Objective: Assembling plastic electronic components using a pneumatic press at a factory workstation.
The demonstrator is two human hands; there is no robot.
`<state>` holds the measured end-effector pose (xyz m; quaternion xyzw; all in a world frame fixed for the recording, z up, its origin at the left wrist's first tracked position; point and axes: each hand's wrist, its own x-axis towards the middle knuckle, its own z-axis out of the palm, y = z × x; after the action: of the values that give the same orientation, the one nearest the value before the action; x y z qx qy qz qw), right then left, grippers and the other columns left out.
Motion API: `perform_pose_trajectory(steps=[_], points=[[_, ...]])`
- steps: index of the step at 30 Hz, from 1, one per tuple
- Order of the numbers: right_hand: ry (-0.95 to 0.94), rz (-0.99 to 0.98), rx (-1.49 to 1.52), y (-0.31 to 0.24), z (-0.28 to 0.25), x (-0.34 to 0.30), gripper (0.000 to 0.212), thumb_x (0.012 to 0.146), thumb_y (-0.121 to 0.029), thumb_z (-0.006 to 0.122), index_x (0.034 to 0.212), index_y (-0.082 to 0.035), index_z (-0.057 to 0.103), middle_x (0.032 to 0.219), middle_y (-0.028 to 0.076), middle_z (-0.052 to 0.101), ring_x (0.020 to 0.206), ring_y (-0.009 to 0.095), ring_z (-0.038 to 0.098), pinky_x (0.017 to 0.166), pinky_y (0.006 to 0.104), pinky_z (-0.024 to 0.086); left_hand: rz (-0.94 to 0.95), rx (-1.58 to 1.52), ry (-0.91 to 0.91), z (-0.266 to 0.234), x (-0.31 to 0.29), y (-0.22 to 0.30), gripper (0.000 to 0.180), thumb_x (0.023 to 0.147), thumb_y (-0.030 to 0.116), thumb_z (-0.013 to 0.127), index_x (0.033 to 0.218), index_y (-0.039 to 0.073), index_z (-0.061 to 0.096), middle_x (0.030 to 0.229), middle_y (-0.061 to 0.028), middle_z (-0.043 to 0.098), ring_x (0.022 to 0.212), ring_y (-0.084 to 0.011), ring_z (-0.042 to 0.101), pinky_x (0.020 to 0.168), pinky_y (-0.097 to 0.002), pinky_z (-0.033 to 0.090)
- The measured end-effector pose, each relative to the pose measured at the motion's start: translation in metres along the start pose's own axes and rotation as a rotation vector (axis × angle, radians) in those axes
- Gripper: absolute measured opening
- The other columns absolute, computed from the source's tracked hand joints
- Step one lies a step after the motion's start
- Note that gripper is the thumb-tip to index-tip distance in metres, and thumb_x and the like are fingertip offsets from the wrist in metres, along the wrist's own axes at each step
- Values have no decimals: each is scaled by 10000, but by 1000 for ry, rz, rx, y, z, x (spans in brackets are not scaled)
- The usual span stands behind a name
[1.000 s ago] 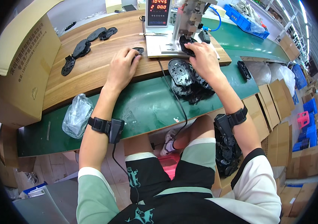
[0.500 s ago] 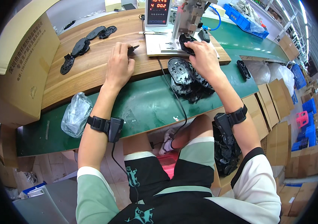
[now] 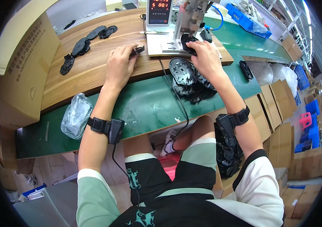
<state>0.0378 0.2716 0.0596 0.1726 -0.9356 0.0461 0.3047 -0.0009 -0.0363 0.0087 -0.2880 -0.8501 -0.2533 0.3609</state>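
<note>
My left hand (image 3: 120, 64) rests over the wooden board with its fingers closed on a small curved black plastic part (image 3: 138, 50). At the press (image 3: 187, 20), my right hand (image 3: 206, 56) grips a black plastic shell (image 3: 187, 41) on the light metal base plate (image 3: 155, 47). The shell sits under the press head, and my fingers hide part of it. Just below the base lies a pile of black mouse-shaped shells (image 3: 183, 72), partly covered by my right hand and forearm.
Several black shells (image 3: 80, 47) form a line on the wooden board (image 3: 102, 47). Tweezers (image 3: 155, 33) lie by the red-digit display box (image 3: 159, 13). A carton (image 3: 24, 72) stands at left, near a clear plastic bag (image 3: 76, 116). A black part (image 3: 246, 70) lies at right; a cable (image 3: 176, 90) crosses the green table.
In my left hand the small black part has turned, showing more of its curved side, and the hand has shifted slightly. The display's red digits differ. My right hand stays at the press.
</note>
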Motion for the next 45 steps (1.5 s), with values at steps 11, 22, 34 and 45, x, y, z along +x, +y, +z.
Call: perform_pose_trajectory(steps=[11, 22, 34, 45], points=[[-50, -12, 42, 9, -10, 6, 346, 809, -10, 685, 1147, -41, 751, 1136, 137, 737, 1128, 350, 660, 974, 454, 550, -163, -219, 40, 0, 3, 7, 477, 956, 62, 689, 1423, 128, 621, 1245, -210, 708, 1174, -401, 661, 966, -457, 543], [43, 10, 203, -51, -19, -73, 361, 861, -79, 665, 1210, 10, 686, 1241, 158, 681, 1180, 357, 614, 1032, 467, 496, -116, -251, 75, -1, 3, 16, 405, 880, -43, 694, 1266, 67, 642, 1256, -169, 673, 1165, -407, 662, 966, -457, 543], [55, -119, 398, -92, -2, 4, 476, 836, -33, 693, 1310, -30, 650, 1253, 173, 688, 1205, 368, 641, 1040, 460, 515, 203, -309, 97, 6, 1, 35, 407, 829, -37, 776, 1208, 55, 657, 1242, -111, 672, 1048, -322, 715, 884, -398, 599], [167, 48, 295, -16, -12, -3, 372, 853, 43, 643, 1204, -38, 736, 1254, 137, 730, 1163, 355, 687, 1028, 425, 532, -508, 671, 158, -26, -21, -106, 554, 934, 212, 634, 1424, -27, 539, 1519, -224, 527, 1477, -369, 421, 1228, -541, 308]])
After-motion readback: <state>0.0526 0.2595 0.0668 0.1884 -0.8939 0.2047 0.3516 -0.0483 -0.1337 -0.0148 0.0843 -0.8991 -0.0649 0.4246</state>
